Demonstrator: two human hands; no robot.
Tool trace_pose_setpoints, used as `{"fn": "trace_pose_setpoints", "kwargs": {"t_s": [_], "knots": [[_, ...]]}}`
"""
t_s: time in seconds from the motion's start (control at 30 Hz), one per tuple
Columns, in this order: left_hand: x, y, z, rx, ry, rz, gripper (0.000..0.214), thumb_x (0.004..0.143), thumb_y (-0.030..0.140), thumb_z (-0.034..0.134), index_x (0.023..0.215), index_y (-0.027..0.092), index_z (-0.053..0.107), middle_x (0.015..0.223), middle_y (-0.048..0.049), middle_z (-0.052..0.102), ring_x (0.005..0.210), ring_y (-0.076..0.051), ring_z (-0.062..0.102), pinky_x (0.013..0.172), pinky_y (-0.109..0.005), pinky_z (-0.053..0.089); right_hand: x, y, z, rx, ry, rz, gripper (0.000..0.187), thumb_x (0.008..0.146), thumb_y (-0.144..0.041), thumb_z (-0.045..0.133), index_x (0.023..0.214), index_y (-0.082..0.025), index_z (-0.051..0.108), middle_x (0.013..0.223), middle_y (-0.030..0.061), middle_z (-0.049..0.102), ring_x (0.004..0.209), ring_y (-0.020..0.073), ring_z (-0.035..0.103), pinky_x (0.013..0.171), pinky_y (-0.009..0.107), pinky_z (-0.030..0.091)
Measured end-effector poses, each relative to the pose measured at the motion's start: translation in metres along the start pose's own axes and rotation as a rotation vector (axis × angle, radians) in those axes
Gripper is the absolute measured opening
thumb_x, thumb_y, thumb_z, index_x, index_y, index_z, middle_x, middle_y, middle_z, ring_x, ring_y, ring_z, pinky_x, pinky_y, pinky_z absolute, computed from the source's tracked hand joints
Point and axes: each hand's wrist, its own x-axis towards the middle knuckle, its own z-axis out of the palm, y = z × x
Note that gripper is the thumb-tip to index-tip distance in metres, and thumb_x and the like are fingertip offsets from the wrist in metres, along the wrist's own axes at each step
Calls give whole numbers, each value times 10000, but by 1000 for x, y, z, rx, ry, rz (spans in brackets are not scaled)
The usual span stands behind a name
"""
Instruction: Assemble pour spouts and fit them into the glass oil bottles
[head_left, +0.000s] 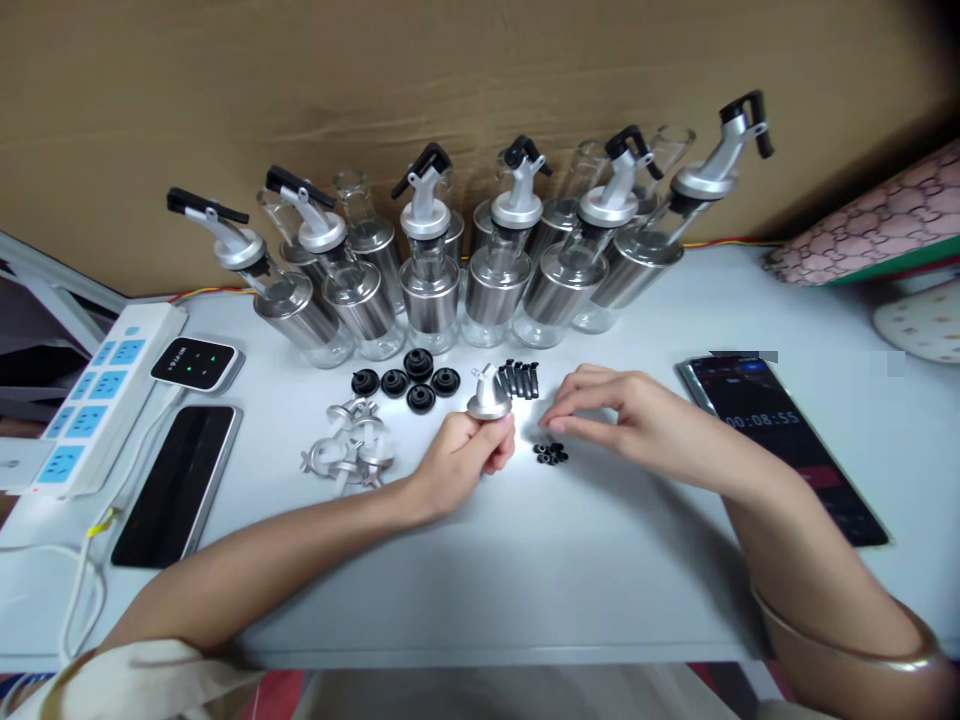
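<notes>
My left hand (459, 462) is closed round a silver pourer cap (489, 398), holding it upright above the white table (525, 560). My right hand (615, 412) hovers just right of it, fingers curled and pinched together over a small heap of black washers (551, 453); whether it holds one I cannot make out. Behind the hands lie several black plugs (520, 378) and several black rubber stoppers (409, 382). A pile of silver caps (351, 453) lies left of my left hand.
Several glass and steel oil bottles (429, 290), some with pourers fitted, stand along the brown wall. A power strip (97, 400), a small white device (196, 363) and a phone (178, 482) lie left. Another phone (787, 440) showing a timer lies right.
</notes>
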Motion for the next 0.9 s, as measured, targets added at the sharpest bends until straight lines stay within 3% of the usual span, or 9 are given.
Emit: {"fn": "trace_pose_setpoints", "kwargs": {"t_s": [0.37, 0.7, 0.8, 0.9], "knots": [[0, -2, 0, -17, 46, -25, 464, 859, 573, 465, 598, 193, 411, 492, 83, 297, 463, -81, 284, 513, -262, 224, 2, 2, 17, -126, -143, -12, 95, 845, -199, 663, 793, -205, 742, 773, 29, 711, 772, 190, 592, 772, 351, 412], [1, 1, 1, -32, 43, -3, 470, 844, 589, 471, 594, 194, 417, 488, 89, 282, 455, -78, 288, 499, -257, 222, 8, -1, 29, -203, 16, 81, 213, 937, -255, 536, 828, -195, 709, 812, 50, 720, 807, 210, 605, 766, 363, 389], [1, 1, 1, -27, 39, -1, 474, 845, 593, 468, 595, 193, 417, 490, 89, 279, 455, -77, 285, 501, -257, 224, 5, 0, 29, -197, 14, 70, 115, 886, -246, 615, 949, -208, 704, 924, 59, 710, 907, 231, 617, 839, 405, 384], [1, -1, 0, -17, 40, -13, 474, 846, 592, 458, 596, 192, 417, 496, 88, 278, 457, -76, 277, 499, -257, 221, 4, 2, 30, -210, -5, 68, 142, 831, -212, 679, 972, -221, 700, 981, 56, 695, 977, 254, 614, 873, 445, 373]]}}
